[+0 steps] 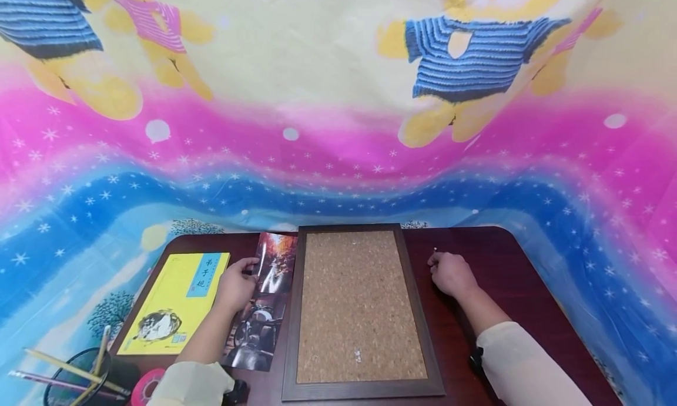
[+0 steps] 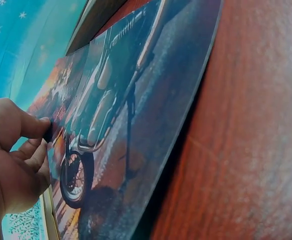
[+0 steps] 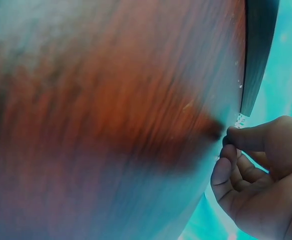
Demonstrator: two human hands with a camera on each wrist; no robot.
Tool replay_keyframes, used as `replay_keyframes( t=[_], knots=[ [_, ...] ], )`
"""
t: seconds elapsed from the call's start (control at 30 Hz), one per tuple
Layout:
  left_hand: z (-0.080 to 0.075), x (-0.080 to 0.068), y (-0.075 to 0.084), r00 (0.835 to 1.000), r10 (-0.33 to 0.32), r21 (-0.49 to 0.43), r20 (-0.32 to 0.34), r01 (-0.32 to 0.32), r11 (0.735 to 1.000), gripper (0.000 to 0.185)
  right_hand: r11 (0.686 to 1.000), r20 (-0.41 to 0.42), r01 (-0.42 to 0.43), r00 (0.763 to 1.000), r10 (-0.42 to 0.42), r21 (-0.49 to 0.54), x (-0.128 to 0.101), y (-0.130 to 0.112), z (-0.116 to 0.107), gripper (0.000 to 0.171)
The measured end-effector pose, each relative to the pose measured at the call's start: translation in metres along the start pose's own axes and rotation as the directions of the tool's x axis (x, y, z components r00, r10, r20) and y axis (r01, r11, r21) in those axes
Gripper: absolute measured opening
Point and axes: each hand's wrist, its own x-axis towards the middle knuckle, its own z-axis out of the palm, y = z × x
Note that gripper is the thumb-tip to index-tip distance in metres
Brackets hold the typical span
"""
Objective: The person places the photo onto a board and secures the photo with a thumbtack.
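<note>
My left hand (image 1: 236,285) pinches the left edge of a glossy photo with red autumn trees (image 1: 277,254). Thumb and curled fingers meet at that edge in the left wrist view. Just below lies a dark motorcycle photo (image 1: 256,329), large in the left wrist view (image 2: 110,115). Right of both photos is a cork board (image 1: 359,300) in a dark wooden frame. On the board's other side, my right hand (image 1: 453,273) holds thumb and index fingertips together over the table. A small white-tipped thing (image 1: 435,250) shows at them; I cannot tell its kind.
A yellow book (image 1: 174,300) lies left of the photos on the dark red table (image 1: 497,259). In the near left corner stand a mesh cup (image 1: 69,382) of pencils and a pink tape roll (image 1: 146,387). Small whitish bits (image 1: 357,355) sit low on the cork.
</note>
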Motion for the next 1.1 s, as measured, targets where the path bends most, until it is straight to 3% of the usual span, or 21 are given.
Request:
replay_keyframes(
  t=[0.6, 1.1],
  knots=[
    [-0.005, 0.0, 0.001, 0.998, -0.064, -0.152, -0.002, 0.063, 0.986, 0.043, 0.985, -0.006, 0.02, 1.0, -0.019, 0.174, -0.009, -0.006, -0.006, 0.014],
    [-0.006, -0.001, 0.004, 0.998, -0.042, -0.284, -0.054, 0.025, 0.959, 0.043, 0.971, -0.013, 0.053, 0.999, -0.052, 0.233, -0.013, -0.007, -0.005, 0.012]
  ],
)
